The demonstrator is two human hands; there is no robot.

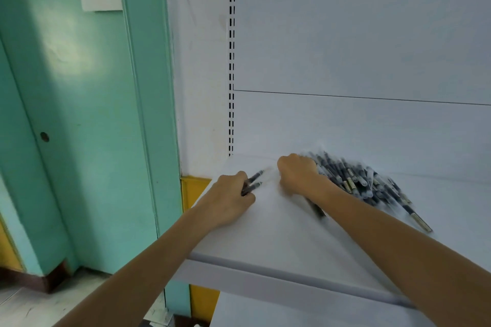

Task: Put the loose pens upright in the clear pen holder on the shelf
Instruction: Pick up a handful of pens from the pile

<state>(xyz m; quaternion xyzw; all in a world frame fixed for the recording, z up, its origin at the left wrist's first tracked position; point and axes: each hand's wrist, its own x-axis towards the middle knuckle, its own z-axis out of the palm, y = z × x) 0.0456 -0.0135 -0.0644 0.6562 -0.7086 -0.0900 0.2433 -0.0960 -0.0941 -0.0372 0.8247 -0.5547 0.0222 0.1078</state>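
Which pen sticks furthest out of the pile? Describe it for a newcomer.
On the white shelf, a pile of dark pens lies right of the right hand. One pen juts from the pile's near right corner toward the shelf front. Unlike the heaped ones, it lies mostly on bare shelf, pale end outward.

both forearms bare, coming in from 6 o'clock. left grip (231,200) knuckles up, fingers curled round two pens (255,176), tips toward 2 o'clock. right grip (299,175) fisted, palm down; whether it holds anything is lost to blur.
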